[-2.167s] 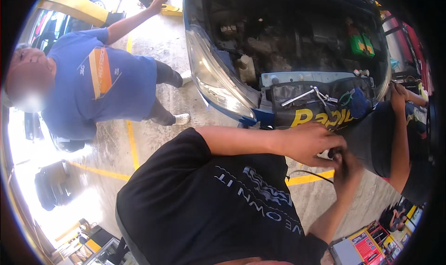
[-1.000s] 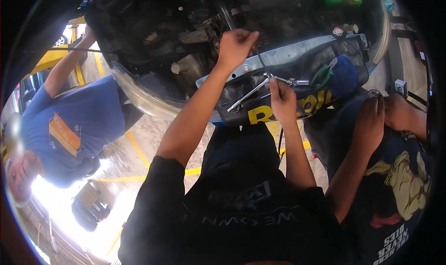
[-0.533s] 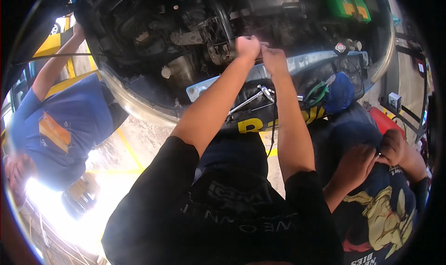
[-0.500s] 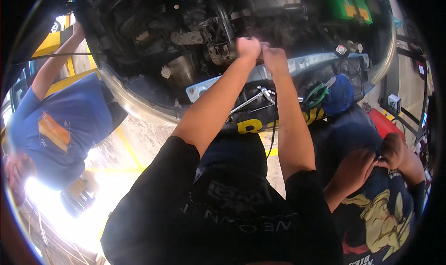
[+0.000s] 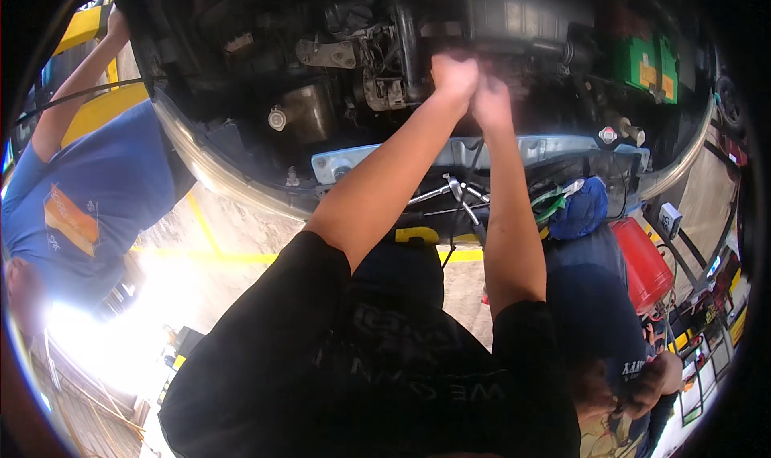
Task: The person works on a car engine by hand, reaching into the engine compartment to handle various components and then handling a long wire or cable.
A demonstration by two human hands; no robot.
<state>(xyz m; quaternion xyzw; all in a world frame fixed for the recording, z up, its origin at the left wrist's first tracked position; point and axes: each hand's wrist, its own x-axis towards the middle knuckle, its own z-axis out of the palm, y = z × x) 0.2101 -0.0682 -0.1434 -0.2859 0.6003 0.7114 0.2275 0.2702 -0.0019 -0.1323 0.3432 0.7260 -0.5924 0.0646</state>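
Over the open engine bay, both my arms reach forward and my hands meet close together. My left hand point(image 5: 455, 76) is closed, its fingers curled and blurred by motion. Just right of it, my right hand point(image 5: 491, 103) also looks closed and blurred. What they hold, if anything, is hidden. Behind and left of them are a dark pipe point(image 5: 408, 44) and a metal engine part with a bracket point(image 5: 329, 53). A black cord point(image 5: 462, 217) hangs below my hands, over the blue front crossmember point(image 5: 546, 146); its upper end is hard to trace.
Ratchet-type tools point(image 5: 456, 191) and a blue cloth point(image 5: 580, 209) lie along the car's front edge. A green battery point(image 5: 652, 68) sits at the far right. One person in a blue shirt point(image 5: 112, 177) stands left; another, in dark clothing point(image 5: 594, 313), is close right, near a red tank point(image 5: 642, 265).
The view has shifted. My hands, still together, have moved slightly right and are more blurred. The right-hand person's hands are lower in view; the blue cloth also appears lower.
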